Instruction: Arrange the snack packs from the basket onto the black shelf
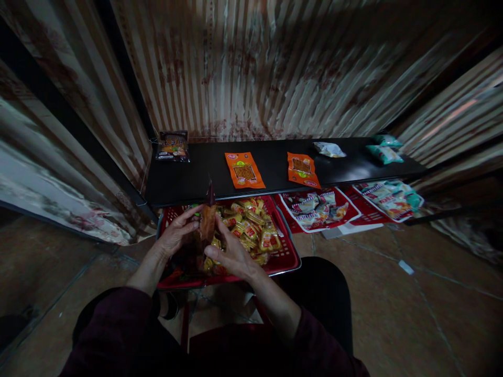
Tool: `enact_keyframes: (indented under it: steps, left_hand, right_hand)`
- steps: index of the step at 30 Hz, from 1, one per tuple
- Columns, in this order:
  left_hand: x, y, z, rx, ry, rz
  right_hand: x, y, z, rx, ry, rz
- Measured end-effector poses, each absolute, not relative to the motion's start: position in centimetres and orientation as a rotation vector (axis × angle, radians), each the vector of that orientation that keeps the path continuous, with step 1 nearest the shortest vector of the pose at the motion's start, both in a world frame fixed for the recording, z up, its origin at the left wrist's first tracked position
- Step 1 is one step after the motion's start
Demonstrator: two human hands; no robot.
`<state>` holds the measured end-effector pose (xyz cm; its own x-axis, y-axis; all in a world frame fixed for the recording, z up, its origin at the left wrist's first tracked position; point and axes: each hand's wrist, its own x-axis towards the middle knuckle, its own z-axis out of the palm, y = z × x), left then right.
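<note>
My left hand and my right hand together grip a brown snack packet, held upright between them over a red basket. The basket holds several small yellow and red wrapped snacks. My left fingers curl round the packet's left side. My right thumb and fingers pinch its lower right edge.
A low black shelf runs behind the basket, against a striped curtain. On it lie a dark packet, two orange packets, a pale packet and green packets. Red trays of packets sit under the shelf on the right.
</note>
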<state>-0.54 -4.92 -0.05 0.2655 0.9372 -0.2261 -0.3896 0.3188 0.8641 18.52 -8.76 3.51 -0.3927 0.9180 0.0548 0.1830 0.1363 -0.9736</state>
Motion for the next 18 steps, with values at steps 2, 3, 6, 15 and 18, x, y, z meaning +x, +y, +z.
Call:
enact_keyframes:
  steps: [2,3,6,15,18]
  left_hand:
    - [-0.5,-4.9,-0.2,0.841,0.896,1.046]
    - [-0.5,-4.8,-0.3,0.890,0.910,1.064]
    - [-0.4,-4.7,-0.6,1.069,0.924,1.110]
    - [0.1,-4.4,-0.9,1.421,0.988,1.123]
    - [0.5,-4.6,-0.6,1.344,1.004,1.115]
  right_hand:
    - [18.4,-8.8,3.7,-1.061,-1.661,1.344]
    - [18.4,-8.8,3.7,-1.057,-1.644,1.362]
    - [18.3,-8.9,3.9,-1.050,-1.596,1.427]
    - [18.2,-9.3,4.4,-1.000,-1.383,1.558]
    - [18.3,-9.5,4.2,-1.018,-1.233,1.656]
